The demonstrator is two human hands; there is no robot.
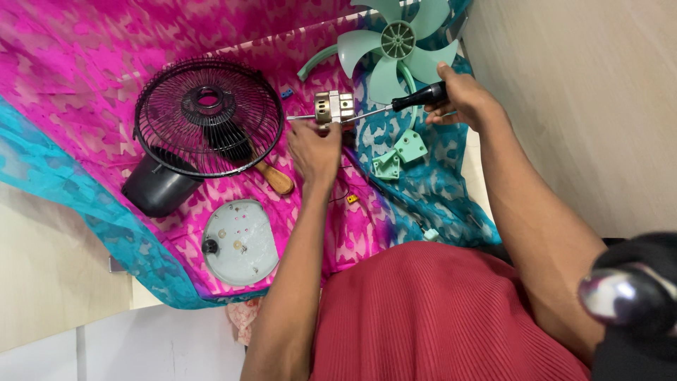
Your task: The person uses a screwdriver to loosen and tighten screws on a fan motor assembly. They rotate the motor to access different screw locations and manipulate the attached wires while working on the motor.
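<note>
Pink-and-teal patterned cloth [84, 85] covers the floor. Left hand [315, 149] pinches the fan motor [333, 107]; right hand [462, 99] is closed around a black-handled screwdriver [405, 102], tip at the motor. Keeping the blade in line with the screw should prevent slipping. Left of the motor lies the black fan guard [208, 116]; above it, the green fan blade [398, 42].

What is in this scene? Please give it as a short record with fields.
left hand: left hand holds the fan motor
right hand: right hand holds the screwdriver, tip at the motor
beside: black fan guard, green fan blade, round base plate, black cup
surface: pink and blue cloth
</note>
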